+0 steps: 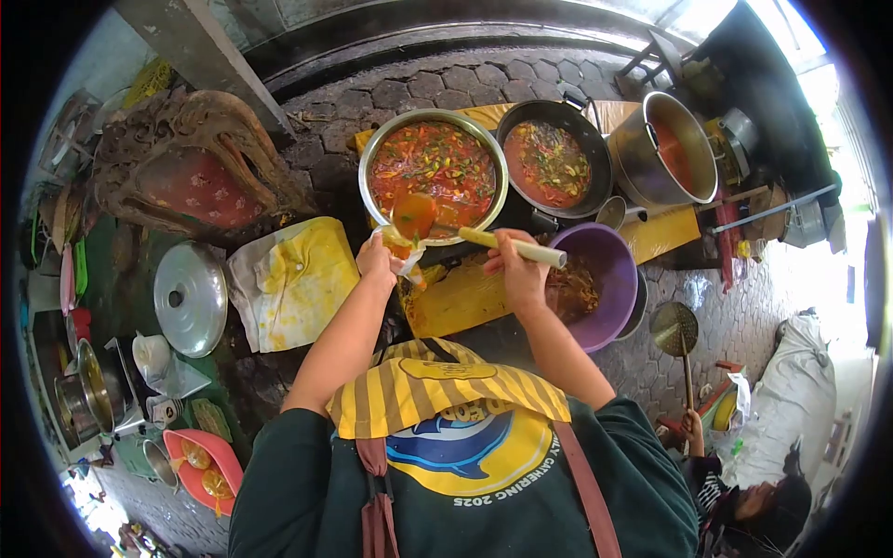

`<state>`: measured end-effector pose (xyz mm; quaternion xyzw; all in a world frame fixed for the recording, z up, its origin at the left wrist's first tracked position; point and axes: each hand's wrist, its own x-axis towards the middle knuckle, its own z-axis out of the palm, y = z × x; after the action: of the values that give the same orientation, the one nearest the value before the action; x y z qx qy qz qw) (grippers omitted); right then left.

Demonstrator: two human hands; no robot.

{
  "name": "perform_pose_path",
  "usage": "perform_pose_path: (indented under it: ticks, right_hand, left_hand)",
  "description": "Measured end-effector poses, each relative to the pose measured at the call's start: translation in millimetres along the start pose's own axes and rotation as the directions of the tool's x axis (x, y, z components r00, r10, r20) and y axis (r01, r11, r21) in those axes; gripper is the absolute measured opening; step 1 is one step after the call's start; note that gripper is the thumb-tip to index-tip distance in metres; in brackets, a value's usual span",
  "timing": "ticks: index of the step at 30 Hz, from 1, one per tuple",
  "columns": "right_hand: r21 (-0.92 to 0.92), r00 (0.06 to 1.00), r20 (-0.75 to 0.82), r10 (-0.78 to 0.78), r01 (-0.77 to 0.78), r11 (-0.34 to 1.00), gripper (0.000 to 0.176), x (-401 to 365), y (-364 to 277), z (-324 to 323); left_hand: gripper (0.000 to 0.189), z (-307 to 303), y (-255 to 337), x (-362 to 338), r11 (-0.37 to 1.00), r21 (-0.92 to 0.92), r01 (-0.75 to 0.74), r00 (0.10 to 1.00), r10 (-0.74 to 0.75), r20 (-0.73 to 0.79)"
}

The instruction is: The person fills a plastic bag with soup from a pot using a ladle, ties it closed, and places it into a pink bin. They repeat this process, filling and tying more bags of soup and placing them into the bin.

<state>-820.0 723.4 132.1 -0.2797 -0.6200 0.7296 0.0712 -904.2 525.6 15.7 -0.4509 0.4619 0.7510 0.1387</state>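
Surroundings on grey hexagonal paving [446, 82], from carved chair to a second person [772, 507].
At the left, a carved brown wooden chair with red floral upholstery [205, 186]; below, a round silver metal lid with a black knob [197, 321], just beside a yellow-stained white cloth [290, 279]. Lower left, a coral-pink plastic basin [230, 458] holding filled clear bags [197, 454]. Lower right, a round perforated metal skimmer [674, 329], its long handle in the second person's hand [693, 426], near a draped whitish sheet [791, 367].

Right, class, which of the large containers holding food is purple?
The basin just right of the right hand. The bowl and the tall pot are silvery; the pan is black.
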Motion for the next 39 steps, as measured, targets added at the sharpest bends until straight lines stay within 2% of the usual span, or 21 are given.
perform_pose_path:
  ticks: [2, 4, 5, 6, 7, 8, 10, 12, 14, 15, 16, 18, 21, 26, 29, 31, 32, 33, 34, 35, 39]
  right_hand:
    - [-0.068, 0.998, 0.062, -0.029, 0.033, 0.997, 0.018, -19, 3, 6]
    - [-0.095, 0.965, 0.189, -0.181, 0.201, 0.975, 0.015, -37, 25, 8]
    - [-0.211, 0.817, 0.363, -0.449, 0.541, 0.814, 0.014, -35, 36, 4]
    - [-0.248, 0.569, 0.551, -0.610, 0.810, 0.531, 0.016, -37, 36, 4]
    - [-0.298, 0.625, 0.668, -0.404, 0.722, 0.624, 0.029, -52, 36, -1]
    - [-0.302, 0.629, 0.665, -0.403, 0.720, 0.625, 0.029, -56, 35, -3]
    - [-0.295, 0.386, 0.835, -0.392, 0.915, 0.274, 0.031, -59, 34, -5]
    - [-0.313, 0.405, 0.813, -0.419, 0.910, 0.271, 0.036, -54, 37, -11]
    - [-0.366, 0.574, 0.636, -0.516, 0.813, 0.452, 0.038, -37, 49, -17]
    - [-0.383, 0.577, 0.552, -0.601, 0.816, 0.432, 0.039, -26, 42, -16]
    - [-0.434, 0.658, 0.450, -0.604, 0.752, 0.496, 0.033, -15, 43, -14]
    - [-0.458, 0.715, 0.316, -0.623, 0.690, 0.560, 0.025, 11, 53, -11]
    - [-0.484, 0.766, 0.304, -0.566, 0.636, 0.601, 0.018, 39, 75, -11]
    - [-0.512, 0.791, 0.303, -0.531, 0.605, 0.610, 0.018, 52, 99, -5]
    - [-0.492, 0.790, 0.262, -0.555, 0.604, 0.627, 0.013, 59, 122, 0]
    - [-0.479, 0.923, 0.078, -0.376, 0.365, 0.798, 0.013, 62, 129, 6]
    - [-0.477, 0.923, 0.081, -0.375, 0.367, 0.799, 0.013, 64, 131, 7]
    - [-0.285, 0.986, -0.051, -0.159, 0.138, 0.948, 0.015, 63, 121, 8]
    - [-0.056, 0.987, -0.130, 0.090, -0.098, 0.994, 0.017, 62, 113, 8]
    - [-0.034, 0.988, -0.155, 0.024, -0.029, 0.999, 0.022, 66, 116, 5]
    - [0.068, 0.978, -0.196, 0.065, -0.053, 0.996, 0.024, 69, 96, -6]
  left_hand:
    - [0.020, 1, 2, 2, 1.000, 0.006, 0.028, 1.000, -0.028, 0.000]
    - [0.019, 3, 5, 6, 0.997, -0.055, 0.047, 0.999, -0.047, 0.005]
    - [0.019, 3, 6, 7, 0.991, -0.114, 0.065, 0.998, -0.064, 0.010]
    - [0.019, 0, 5, 11, 0.992, -0.110, 0.070, 0.998, -0.069, 0.011]
    - [0.019, -4, 4, 14, 0.994, -0.096, 0.052, 0.998, -0.049, 0.033]
    - [0.020, -6, 2, 17, 0.996, -0.083, 0.034, 0.998, -0.029, 0.055]
    - [0.020, -5, -6, 24, 0.999, -0.053, -0.005, 1.000, 0.006, 0.006]
    - [0.021, -7, -13, 39, 0.997, -0.049, -0.063, 0.997, 0.061, -0.056]
    - [0.021, -13, -4, 28, 0.999, -0.031, -0.017, 0.999, 0.016, -0.046]
    - [0.021, -18, -4, 31, 0.999, -0.031, -0.030, 0.999, 0.029, -0.025]
    - [0.021, -18, -2, 28, 0.998, -0.033, -0.045, 0.999, 0.045, -0.005]
    - [0.021, -15, 5, 16, 0.999, -0.008, -0.033, 0.999, 0.033, -0.041]
    - [0.020, -13, 13, -2, 0.999, 0.001, -0.038, 0.996, 0.038, -0.078]
    - [0.022, -23, 10, -1, 0.993, 0.012, -0.120, 0.993, 0.120, -0.023]
    - [0.023, -22, 13, -13, 0.992, 0.061, -0.112, 0.993, 0.114, -0.039]
    - [0.023, -24, 11, -13, 0.991, 0.071, -0.110, 0.993, 0.113, -0.043]
    - [0.023, -25, 11, -13, 0.991, 0.081, -0.109, 0.993, 0.113, -0.044]
    - [0.023, -26, 11, -15, 0.991, 0.079, -0.111, 0.992, 0.115, -0.047]
    - [0.024, -25, 10, -17, 0.990, 0.091, -0.109, 0.992, 0.114, -0.053]
    - [0.024, -24, 10, -18, 0.989, 0.102, -0.106, 0.992, 0.113, -0.058]
    - [0.025, -26, 5, -16, 0.988, 0.101, -0.115, 0.993, 0.117, -0.008]
